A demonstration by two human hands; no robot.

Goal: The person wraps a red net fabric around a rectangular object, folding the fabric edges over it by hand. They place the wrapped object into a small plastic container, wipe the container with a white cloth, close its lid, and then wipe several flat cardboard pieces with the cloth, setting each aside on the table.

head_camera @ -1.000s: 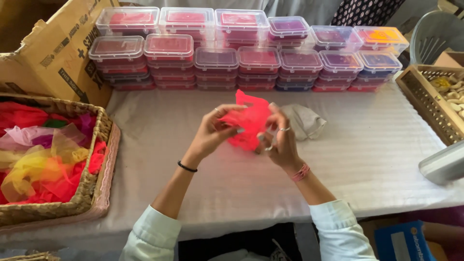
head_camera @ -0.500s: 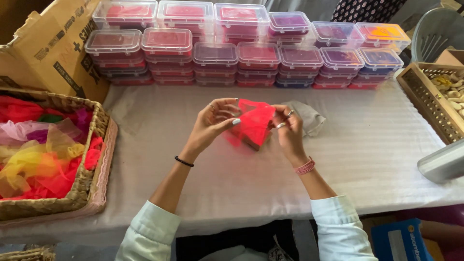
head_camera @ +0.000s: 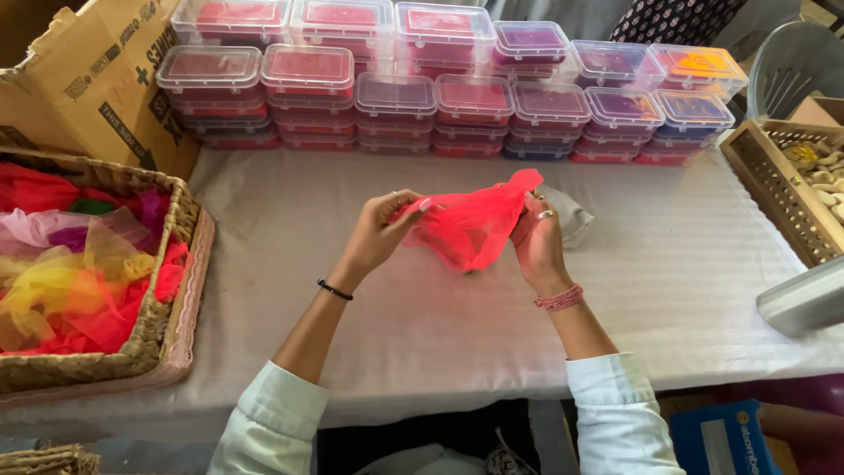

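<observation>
My left hand [head_camera: 380, 233] and right hand [head_camera: 536, 239] above the white table [head_camera: 668, 290], fingers of both pinching a red net cloth [head_camera: 470, 227], stacked plastic boxes [head_camera: 396, 97] behind the cloth, wicker basket [head_camera: 171, 290] of coloured cloths to its left, wooden tray [head_camera: 774, 189] to its right.

You are probably at a small craft-packing workstation: stacked lidded plastic boxes [head_camera: 457, 97] at 12 o'clock, wicker basket [head_camera: 167, 290] of coloured net fabric at 9 o'clock, cardboard carton [head_camera: 79, 88] at 10 o'clock, cloth-covered table [head_camera: 668, 255].
</observation>
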